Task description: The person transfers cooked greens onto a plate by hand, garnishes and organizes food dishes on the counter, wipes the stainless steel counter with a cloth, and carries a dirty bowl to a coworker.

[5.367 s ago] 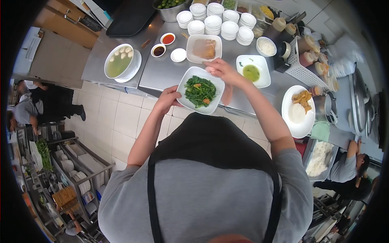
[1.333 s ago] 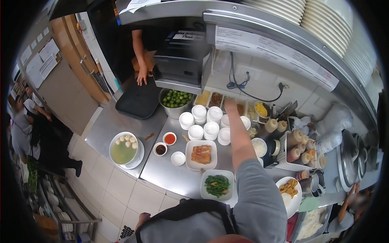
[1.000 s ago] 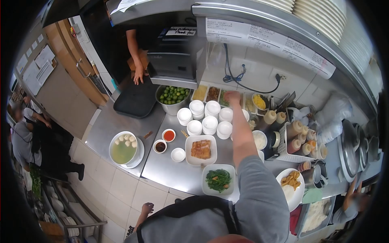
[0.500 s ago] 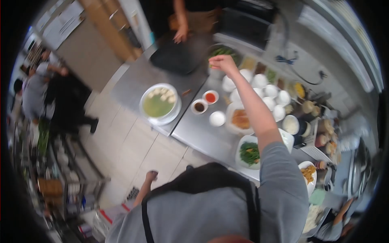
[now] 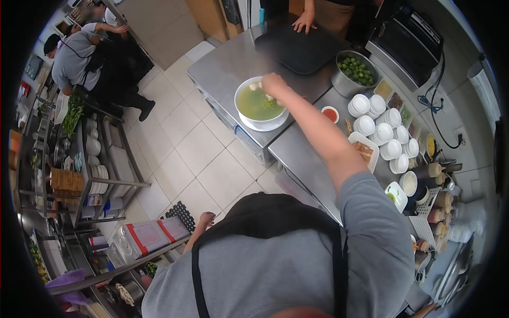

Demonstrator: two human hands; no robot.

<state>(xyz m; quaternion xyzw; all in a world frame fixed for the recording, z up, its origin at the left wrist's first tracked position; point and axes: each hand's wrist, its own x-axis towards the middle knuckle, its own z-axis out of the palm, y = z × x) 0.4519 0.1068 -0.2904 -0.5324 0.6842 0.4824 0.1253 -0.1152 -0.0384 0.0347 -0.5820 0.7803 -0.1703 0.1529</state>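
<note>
My right hand [image 5: 273, 85] reaches over the far rim of a white bowl of soup [image 5: 246, 117], its fingers pressed together and pointing down. What they pinch, if anything, is hidden. Chopped green bits [image 5: 266, 104] float on the pale green broth right below them, and whitish balls [image 5: 254, 86] show near the far rim. The bowl stands on a white plate [image 5: 261, 126] near the steel counter's edge. My left hand [image 5: 207, 218] hangs low at my side, away from the counter, fingers loosely curled with nothing visible in them.
Beyond the bowl lies a black tray [image 5: 299, 50] with another person's hand [image 5: 304, 22] on it. To the right are a pot of green limes [image 5: 356, 71], stacked white dishes [image 5: 384, 132] and a cup of red sauce [image 5: 330, 114]. Co-workers [image 5: 85, 63] stand at the far left.
My right hand has moved left from beside the pot to above the soup bowl. Green bits now float on the broth. My view has shifted, and my left hand still hangs low.
</note>
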